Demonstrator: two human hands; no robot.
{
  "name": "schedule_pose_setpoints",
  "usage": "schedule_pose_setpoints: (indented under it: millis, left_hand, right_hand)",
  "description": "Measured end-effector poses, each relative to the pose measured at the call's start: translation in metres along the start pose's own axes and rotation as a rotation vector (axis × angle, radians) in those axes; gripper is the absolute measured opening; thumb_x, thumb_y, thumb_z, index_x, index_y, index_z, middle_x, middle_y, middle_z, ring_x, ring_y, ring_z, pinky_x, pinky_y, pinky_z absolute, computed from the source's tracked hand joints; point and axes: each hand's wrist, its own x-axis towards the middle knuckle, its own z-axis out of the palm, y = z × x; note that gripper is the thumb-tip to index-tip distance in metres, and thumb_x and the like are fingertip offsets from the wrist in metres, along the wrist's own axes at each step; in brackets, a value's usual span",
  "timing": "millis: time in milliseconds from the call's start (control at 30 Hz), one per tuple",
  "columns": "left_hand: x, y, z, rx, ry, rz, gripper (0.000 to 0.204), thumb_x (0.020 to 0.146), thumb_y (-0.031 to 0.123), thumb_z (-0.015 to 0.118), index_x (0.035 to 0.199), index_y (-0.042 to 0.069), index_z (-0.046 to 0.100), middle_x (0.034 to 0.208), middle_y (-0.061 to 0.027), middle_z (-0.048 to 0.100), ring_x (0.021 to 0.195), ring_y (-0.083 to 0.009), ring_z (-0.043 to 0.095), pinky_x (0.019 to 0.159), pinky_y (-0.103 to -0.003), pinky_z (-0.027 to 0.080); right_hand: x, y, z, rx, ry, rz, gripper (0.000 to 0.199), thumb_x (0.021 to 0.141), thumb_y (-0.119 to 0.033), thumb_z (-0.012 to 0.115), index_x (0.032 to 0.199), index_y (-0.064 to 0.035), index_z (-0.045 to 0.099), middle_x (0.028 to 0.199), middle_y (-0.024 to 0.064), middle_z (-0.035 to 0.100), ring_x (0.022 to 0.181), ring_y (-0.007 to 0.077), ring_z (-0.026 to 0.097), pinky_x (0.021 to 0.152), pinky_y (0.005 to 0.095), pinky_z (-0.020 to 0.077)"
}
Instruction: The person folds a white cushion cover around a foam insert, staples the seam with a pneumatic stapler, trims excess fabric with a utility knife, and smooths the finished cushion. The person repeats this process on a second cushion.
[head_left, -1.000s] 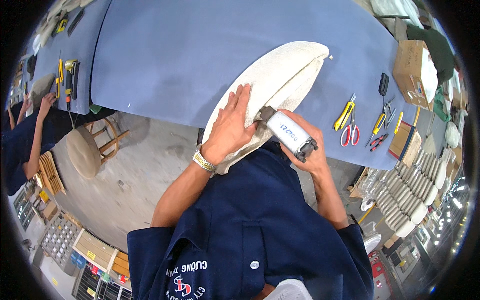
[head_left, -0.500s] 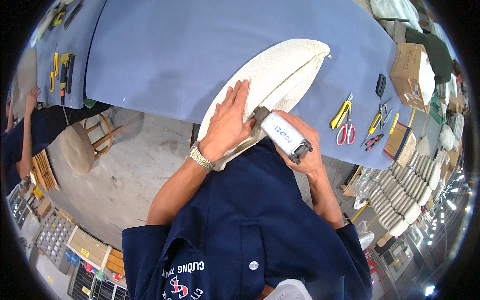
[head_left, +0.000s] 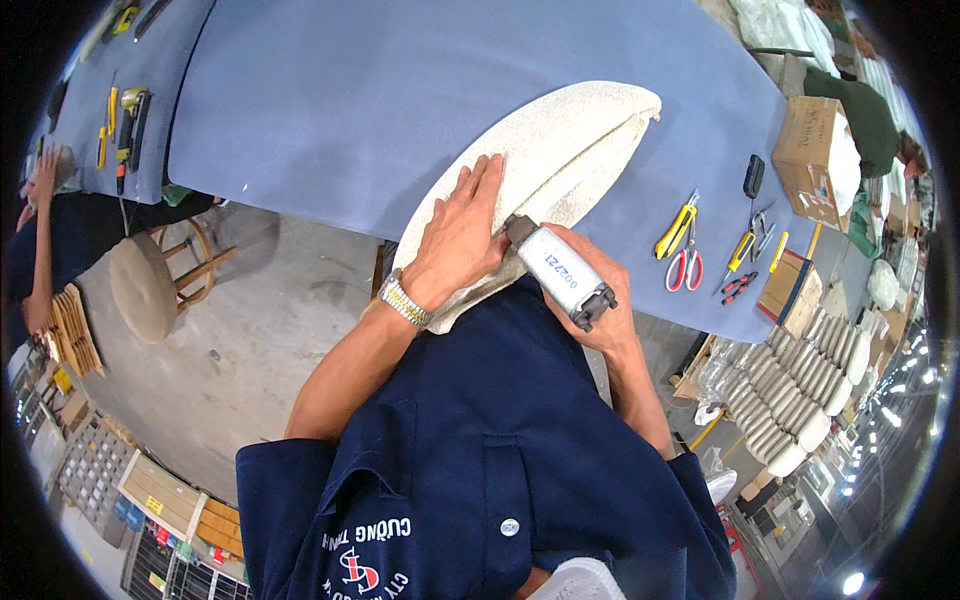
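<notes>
1. Head view: my left hand (head_left: 462, 232) lies spread flat on the cream cushion (head_left: 545, 170), which overhangs the blue table (head_left: 330, 110) edge.
2. My right hand (head_left: 590, 300) wraps the grey tool (head_left: 560, 272); I should keep its tip beside my left fingers, pressing steadily.

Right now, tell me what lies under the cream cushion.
The cushion rests on the blue table, its near end overhanging the edge. The left hand presses flat on top; the right hand holds a grey tool at its seam. Anything beneath it is covered.
</notes>
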Motion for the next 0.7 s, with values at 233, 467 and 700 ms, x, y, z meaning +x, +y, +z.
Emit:
schedule_pose_setpoints:
  millis: [233, 467, 700]
  left_hand:
    - [-0.001, 0.004, 0.012, 0.02, 0.059, -0.013, 0.096, 0.079, 0.0, 0.071, 0.162, 0.003, 0.022, 0.164, -0.0287, 0.029, 0.151, -0.0493, 0.03, 0.115, -0.069, 0.035]
    - [0.003, -0.047, -0.022, -0.469, -0.231, 0.158, 0.121, 0.075, 0.036, 0.088, 0.167, 0.014, 0.012, 0.171, -0.0245, 0.014, 0.159, -0.038, 0.011, 0.128, -0.049, 0.017]
    - [-0.028, -0.02, 0.008, -0.068, 0.095, -0.016, 0.095, 0.086, 0.016, 0.073, 0.162, 0.003, 0.018, 0.163, -0.032, 0.03, 0.152, -0.0489, 0.027, 0.123, -0.049, 0.032]
  right_hand:
    - [0.008, -0.014, -0.002, 0.098, -0.042, 0.148, 0.057, 0.078, -0.003, 0.071, 0.134, -0.0019, 0.062, 0.124, 0.0144, 0.07, 0.106, 0.0266, 0.071, 0.095, 0.0352, 0.0526]
    - [0.004, 0.006, 0.011, 0.044, 0.063, -0.035, 0.06, 0.077, -0.007, 0.074, 0.135, -0.0087, 0.062, 0.119, 0.0167, 0.072, 0.106, 0.0345, 0.073, 0.089, 0.0369, 0.0566]
    - [0.009, 0.005, 0.014, 0.001, 0.069, -0.027, 0.057, 0.079, -0.004, 0.07, 0.135, -0.0021, 0.062, 0.124, 0.0154, 0.071, 0.107, 0.0264, 0.073, 0.093, 0.0332, 0.0547]
